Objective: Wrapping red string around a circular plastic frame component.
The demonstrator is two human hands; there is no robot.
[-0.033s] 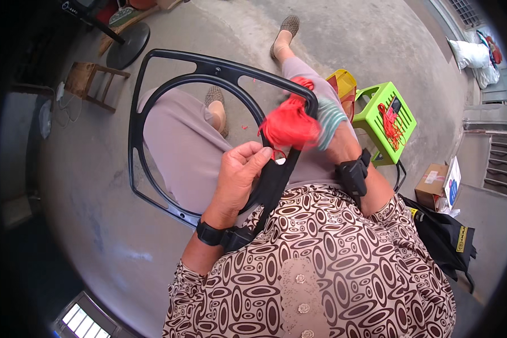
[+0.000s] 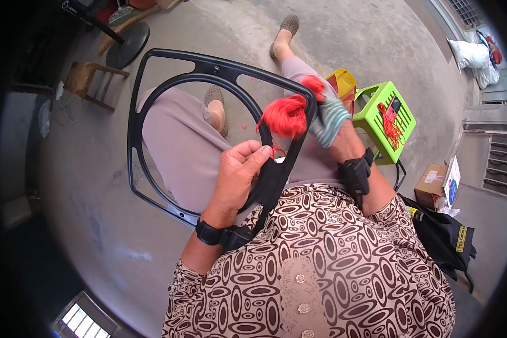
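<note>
A black frame point(image 2: 169, 54) with a large ring inside lies across my lap. My left hand point(image 2: 236, 177) is closed at its right bar, pinching a thin red cord point(image 2: 277, 150) between thumb and forefinger. Black material point(image 2: 273, 183) covers the lower part of that bar. My right hand point(image 2: 331, 121), in a green-and-white striped glove, is just outside the bar, blurred by motion. It appears to grip the bundle of red cord point(image 2: 285, 116), which hangs at the bar's inner side; its fingertips are hidden. More red point(image 2: 314, 86) shows beyond the upper right corner.
To the right stands a green plastic stool point(image 2: 372, 115) with red cord point(image 2: 391, 127) and a small dark object on it. A yellow container point(image 2: 343, 84) is beside it. Farther right are a cardboard box point(image 2: 432, 180) and black bag point(image 2: 445, 239). A wooden stool point(image 2: 81, 79) stands left.
My right hand has moved slightly, its glove tilting. The red bundle has drawn together and shifted a little up and left. My left hand keeps its pinch; the frame has barely moved.
</note>
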